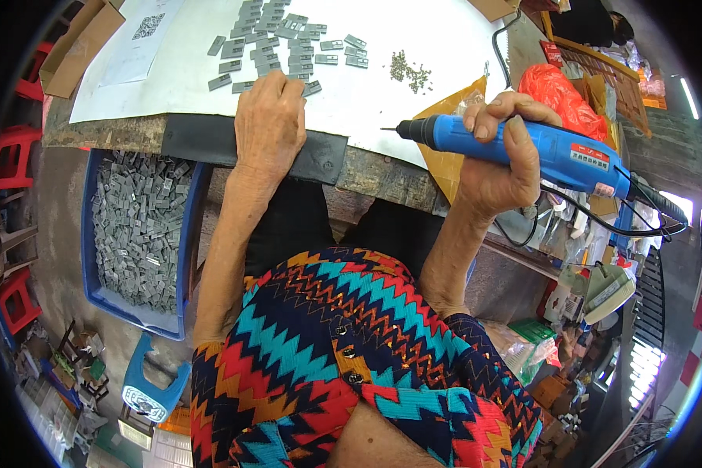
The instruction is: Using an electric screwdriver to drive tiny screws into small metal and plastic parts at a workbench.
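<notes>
A blue electric screwdriver (554, 148) lies in my right hand (501, 156), fingers wrapped round its body. Its black nose and thin bit point left over the table edge, apart from any piece. My left hand (271, 121) rests at the near edge of the white work surface, fingers curled down against the nearest of several small grey rectangular pieces (296, 58). Its fingertips are hidden, so what they pinch does not show. Right of those pieces lies a small pile of tiny brass-coloured screws (409, 72).
Below the table at left stands a blue bin (181, 300) filled with grey pieces. A printed sheet (140, 43) and cardboard box (82, 47) occupy the far left. Right are yellow packaging (446, 168), a red plastic bag (558, 93) and the screwdriver's black cable (600, 226).
</notes>
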{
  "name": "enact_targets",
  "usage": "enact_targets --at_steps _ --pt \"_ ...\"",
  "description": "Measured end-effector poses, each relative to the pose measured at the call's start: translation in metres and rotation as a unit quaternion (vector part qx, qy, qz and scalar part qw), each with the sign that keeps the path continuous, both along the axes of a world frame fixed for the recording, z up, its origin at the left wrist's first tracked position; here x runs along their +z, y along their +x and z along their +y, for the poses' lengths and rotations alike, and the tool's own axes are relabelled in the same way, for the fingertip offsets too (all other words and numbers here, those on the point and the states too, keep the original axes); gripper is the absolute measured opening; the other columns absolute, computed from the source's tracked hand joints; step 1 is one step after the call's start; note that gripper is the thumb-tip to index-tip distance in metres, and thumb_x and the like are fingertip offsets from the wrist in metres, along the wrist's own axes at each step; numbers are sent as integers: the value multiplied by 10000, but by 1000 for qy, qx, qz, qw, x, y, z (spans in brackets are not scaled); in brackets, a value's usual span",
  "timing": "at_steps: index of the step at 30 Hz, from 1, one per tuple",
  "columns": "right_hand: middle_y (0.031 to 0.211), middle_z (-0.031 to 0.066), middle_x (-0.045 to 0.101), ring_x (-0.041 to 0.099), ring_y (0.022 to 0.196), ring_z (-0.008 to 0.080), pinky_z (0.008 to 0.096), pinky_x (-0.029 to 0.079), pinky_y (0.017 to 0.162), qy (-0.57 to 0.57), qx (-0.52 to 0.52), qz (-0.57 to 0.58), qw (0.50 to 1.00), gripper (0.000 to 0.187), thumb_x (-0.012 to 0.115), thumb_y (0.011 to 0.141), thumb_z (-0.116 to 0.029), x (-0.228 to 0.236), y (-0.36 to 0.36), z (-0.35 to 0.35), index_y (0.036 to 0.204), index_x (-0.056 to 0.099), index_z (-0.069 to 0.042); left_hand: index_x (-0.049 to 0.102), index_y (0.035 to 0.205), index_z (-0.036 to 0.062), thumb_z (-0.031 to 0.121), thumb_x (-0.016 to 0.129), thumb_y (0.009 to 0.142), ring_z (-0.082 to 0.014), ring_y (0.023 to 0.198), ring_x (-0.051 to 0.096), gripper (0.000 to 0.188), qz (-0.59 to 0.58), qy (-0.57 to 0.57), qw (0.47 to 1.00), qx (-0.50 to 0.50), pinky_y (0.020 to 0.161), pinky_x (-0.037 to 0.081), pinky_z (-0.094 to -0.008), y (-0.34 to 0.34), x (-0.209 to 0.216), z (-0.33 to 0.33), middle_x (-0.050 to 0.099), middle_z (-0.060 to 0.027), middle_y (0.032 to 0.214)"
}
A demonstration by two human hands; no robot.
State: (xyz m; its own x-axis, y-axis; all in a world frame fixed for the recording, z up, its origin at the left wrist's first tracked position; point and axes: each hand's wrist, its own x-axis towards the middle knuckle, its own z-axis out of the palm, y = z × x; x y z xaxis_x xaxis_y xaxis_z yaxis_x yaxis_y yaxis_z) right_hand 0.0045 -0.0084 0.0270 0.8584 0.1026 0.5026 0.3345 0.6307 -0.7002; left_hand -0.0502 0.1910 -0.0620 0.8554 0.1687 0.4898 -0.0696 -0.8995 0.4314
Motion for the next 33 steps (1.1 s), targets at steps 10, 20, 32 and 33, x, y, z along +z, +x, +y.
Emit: enact_targets --at_steps 10,20,32,33 --pt "814 203 573 572 587 199 371 491 611 -20 -18 -13 1000 283 543 730 51 -2 2 0 1005 489 9 575 842 37 34 626 731 -242 815 535 122 13 -24 999 -35 680 406 -351 3 -1 -1 522 -78 817" --pt "766 176 570 563 571 192 359 478 594 -27 -21 -2 999 265 554 723 52 7 6 7 977 492 13 577 847 -9 -11 621 717 -278 817 539 138 -2 -116 988 -97 738 441 -384 10 -3 -12 520 -120 825" --pt "640 114 581 593 554 175 295 491 520 -108 -32 -14 994 157 640 681 27 9 19 55 809 550 36 564 807 -28 -48 596 700 -291 805 534 114 0 -155 982 -108 732 450 -381 13 -7 -18 512 -143 800" --pt "768 180 590 558 558 187 364 464 566 -155 -16 -56 986 185 577 729 47 4 23 53 906 529 30 556 788 -26 -41 597 697 -290 797 532 100 1 -151 983 -108 724 449 -381 12 -7 -18 510 -141 793"
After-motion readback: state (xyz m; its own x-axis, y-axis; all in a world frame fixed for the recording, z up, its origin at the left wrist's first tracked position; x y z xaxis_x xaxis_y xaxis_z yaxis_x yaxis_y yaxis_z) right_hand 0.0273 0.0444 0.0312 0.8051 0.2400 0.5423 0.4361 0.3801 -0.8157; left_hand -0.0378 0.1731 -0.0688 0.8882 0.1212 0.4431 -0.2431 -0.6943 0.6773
